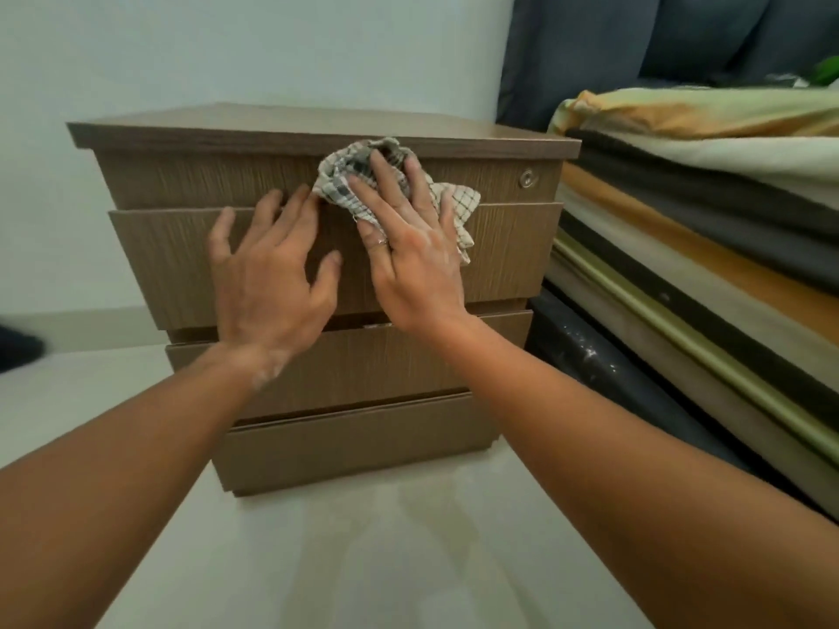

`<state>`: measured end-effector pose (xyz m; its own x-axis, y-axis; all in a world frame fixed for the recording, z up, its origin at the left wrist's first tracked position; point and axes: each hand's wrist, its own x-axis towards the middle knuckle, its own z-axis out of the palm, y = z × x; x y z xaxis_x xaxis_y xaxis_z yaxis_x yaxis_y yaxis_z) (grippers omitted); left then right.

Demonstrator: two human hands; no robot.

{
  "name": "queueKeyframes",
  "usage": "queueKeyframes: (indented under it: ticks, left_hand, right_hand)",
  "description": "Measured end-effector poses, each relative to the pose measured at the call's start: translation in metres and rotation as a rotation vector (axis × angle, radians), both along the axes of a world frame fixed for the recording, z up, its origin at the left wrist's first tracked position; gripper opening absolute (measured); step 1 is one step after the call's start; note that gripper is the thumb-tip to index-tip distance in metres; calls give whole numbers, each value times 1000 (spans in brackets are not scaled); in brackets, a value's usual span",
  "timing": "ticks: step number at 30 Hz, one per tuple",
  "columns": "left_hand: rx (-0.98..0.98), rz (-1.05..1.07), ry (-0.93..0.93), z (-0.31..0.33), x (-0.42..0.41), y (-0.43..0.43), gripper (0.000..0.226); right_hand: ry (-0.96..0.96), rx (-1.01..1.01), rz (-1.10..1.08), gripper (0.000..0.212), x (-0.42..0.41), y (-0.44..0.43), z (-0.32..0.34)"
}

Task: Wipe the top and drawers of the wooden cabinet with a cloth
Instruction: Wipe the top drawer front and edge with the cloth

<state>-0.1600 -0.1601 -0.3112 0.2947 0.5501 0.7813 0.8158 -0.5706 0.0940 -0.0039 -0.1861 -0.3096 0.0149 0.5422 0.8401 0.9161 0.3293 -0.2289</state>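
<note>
- Your right hand (411,261) is pressed flat, fingers spread, on the crumpled beige cloth with the dark check pattern (390,188), pinning it against the front of the brown wood-grain cabinet (190,174); it's a press, not a closed grip.
- The cloth sits under and just beyond your right fingertips, across the seam between the top drawer front (204,179) and the second drawer front (172,261), with its upper edge touching the underside of the overhanging cabinet top (272,120).
- Your left hand (268,274) lies open and empty just left of the right one, palm on the second drawer front, fingertips reaching up to the seam and touching the cloth's edge. It looks like a brace.
- Progress, as a judgement: you're on the upper drawers now, roughly mid-task. Whether the top is already wiped I cannot tell; it shows no streak or dust either way.
- Left to do, by the look of it: the third drawer front (408,365) beneath your wrists and the bottom drawer front (354,447) closer to you.
- Containers: all four drawers read as essentially closed, though a thin dark gap shows under the second one below your right palm. What's inside cannot be seen.
- A small round silver lock (526,178) sits on the top drawer, well to the right of your right hand.
- Folded bedding stacked in layers (703,183) lies off to the right.
</note>
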Motion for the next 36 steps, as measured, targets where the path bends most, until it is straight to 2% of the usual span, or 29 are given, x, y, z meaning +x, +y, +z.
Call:
queueKeyframes:
  ticks: [3, 5, 8, 11, 15, 21, 25, 29, 33, 36]
  left_hand:
    - [-25, 64, -39, 17, 1, -14, 30]
    - [-61, 82, -46, 28, 6, -21, 22]
    - [-174, 121, -168, 32, 13, -29, 24]
    - [-141, 151, -273, 24, 20, -39, 26]
    - [-99, 195, -275, 20, 20, -50, 32]
    - [-75, 234, -230, 20, 18, -49, 37]
    - [-63, 265, -243, 21, 23, -52, 39]
    - [-56, 289, -294, 22, 27, -52, 38]
    - [-75, 297, -330, 29, 30, -56, 40]
    - [-88, 294, -275, 29, 24, -59, 40]
  right_hand:
    - [-21, -133, -22, 45, -6, -11, 4]
    - [-53, -207, -38, 45, -8, -16, 9]
    - [-125, -259, -75, 46, -7, -21, 19]
    - [-198, -253, -124, 46, 0, -23, 31]
    - [-119, -143, -225, 44, 9, -34, 23]
    - [-68, -103, -300, 44, 59, -49, 12]
    - [147, -30, -442, 43, 98, -54, -10]
    - [389, 23, -395, 45, 87, -49, -25]
    - [710, 42, -387, 50, 62, -41, -33]
    - [905, 1, -335, 52, 50, -43, -36]
